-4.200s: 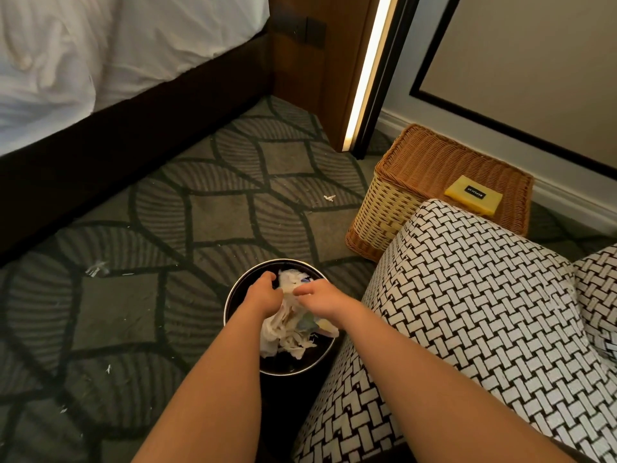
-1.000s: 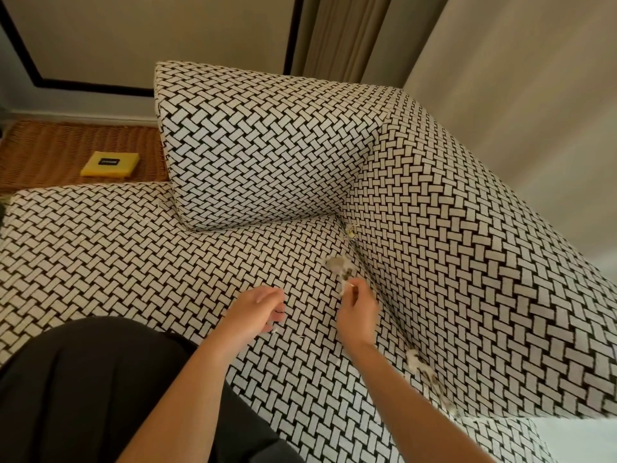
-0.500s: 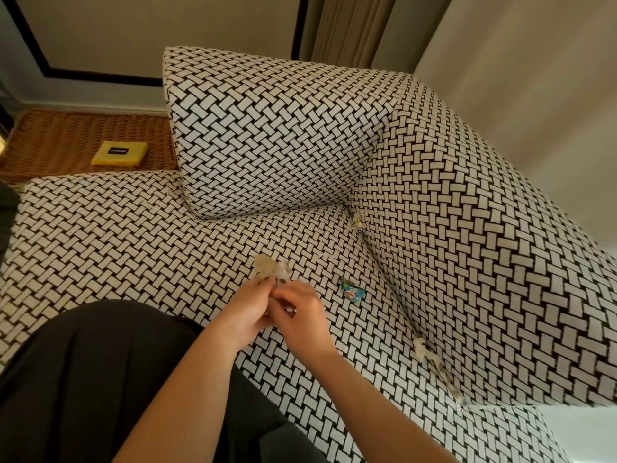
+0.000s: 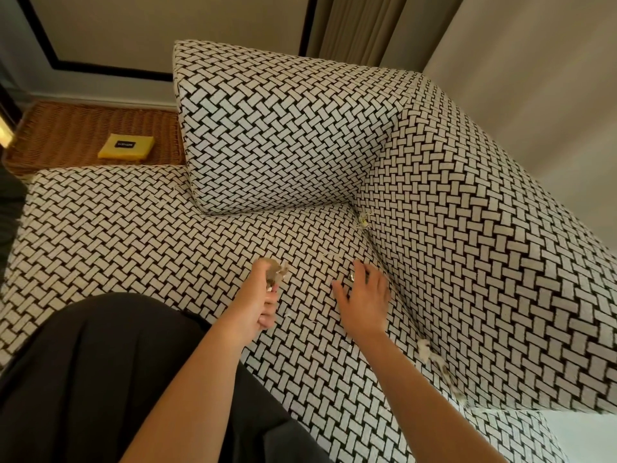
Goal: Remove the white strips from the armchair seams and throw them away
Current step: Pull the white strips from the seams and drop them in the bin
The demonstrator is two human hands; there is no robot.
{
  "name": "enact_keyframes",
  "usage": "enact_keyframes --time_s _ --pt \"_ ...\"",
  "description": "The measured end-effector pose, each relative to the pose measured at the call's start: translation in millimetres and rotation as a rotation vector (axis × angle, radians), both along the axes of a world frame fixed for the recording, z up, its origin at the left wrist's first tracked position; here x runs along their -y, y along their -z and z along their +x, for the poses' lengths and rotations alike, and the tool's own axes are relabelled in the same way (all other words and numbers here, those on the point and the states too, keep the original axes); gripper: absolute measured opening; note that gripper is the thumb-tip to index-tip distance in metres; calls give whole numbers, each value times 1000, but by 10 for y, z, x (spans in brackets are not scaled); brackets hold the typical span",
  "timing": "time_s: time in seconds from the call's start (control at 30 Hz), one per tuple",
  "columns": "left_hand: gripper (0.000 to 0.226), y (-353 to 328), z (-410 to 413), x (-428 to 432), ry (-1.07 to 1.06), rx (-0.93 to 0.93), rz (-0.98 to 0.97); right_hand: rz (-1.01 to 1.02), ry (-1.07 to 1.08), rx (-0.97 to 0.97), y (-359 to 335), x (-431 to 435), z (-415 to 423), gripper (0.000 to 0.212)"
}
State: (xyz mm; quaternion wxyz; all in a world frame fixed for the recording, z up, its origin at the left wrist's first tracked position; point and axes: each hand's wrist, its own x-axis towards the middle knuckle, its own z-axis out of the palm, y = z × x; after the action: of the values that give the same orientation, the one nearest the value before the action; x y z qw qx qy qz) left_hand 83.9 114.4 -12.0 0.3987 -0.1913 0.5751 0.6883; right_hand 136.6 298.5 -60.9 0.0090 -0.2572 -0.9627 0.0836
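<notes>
The armchair seat (image 4: 140, 242) is covered in black-and-white woven fabric. My left hand (image 4: 258, 305) is closed on a crumpled white strip (image 4: 274, 270) above the middle of the seat. My right hand (image 4: 365, 295) lies on the seat beside the right seam with fingers spread, covering a small scrap (image 4: 351, 278). Another white strip (image 4: 430, 357) sticks out of the right seam nearer to me. A small scrap (image 4: 363, 221) sits in the back corner where the seams meet.
A back cushion (image 4: 277, 128) and the right armrest (image 4: 484, 245) enclose the seat. A wicker basket (image 4: 66, 135) with a yellow pad (image 4: 127, 147) on its lid stands at the left. My dark-clothed lap (image 4: 100, 379) fills the lower left. A curtain hangs behind.
My hands have come apart: the left keeps the crumpled strip, the right has reached back to the seat by the right seam. Earlier both hands were at the waste bin.
</notes>
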Motion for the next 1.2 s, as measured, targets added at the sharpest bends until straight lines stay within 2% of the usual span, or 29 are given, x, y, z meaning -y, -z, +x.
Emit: enact_keyframes --time_s 0.1,0.2,0.3,0.47,0.57,0.77,0.83,0.9,1.0,1.13,1.2 --pt "57 11 -3 -7 -61 -6 -50 -130 -115 -59 36 26 -127 69" --pt "48 -1 -3 -11 -118 -97 -183 -185 -249 -46 44 66 -302 70" --pt "20 -17 -11 -6 -202 -142 -168 -196 -319 -149 101 119 -433 53" --pt "16 -40 -15 27 -306 -131 -115 -141 -317 -406 211 209 -476 13" --pt "15 -22 -38 32 -333 -137 -130 -131 -307 -444 188 232 -474 7" --pt "11 -48 -26 52 -372 -119 -32 -48 -299 -354 144 253 -497 8" --pt "13 -32 -42 68 -419 -109 -3 -14 -288 -271 102 263 -562 16" --pt "19 -7 -65 71 -444 -111 -25 -75 -305 -176 17 313 -685 28" --pt "25 18 -93 71 -482 -96 -40 -165 -359 -150 -92 518 -940 34" --pt "27 42 -95 93 -527 -69 2 -15 -414 15 -107 766 -1150 44" --pt "24 36 -89 88 -510 -67 -9 65 -461 66 -85 783 -1181 43"
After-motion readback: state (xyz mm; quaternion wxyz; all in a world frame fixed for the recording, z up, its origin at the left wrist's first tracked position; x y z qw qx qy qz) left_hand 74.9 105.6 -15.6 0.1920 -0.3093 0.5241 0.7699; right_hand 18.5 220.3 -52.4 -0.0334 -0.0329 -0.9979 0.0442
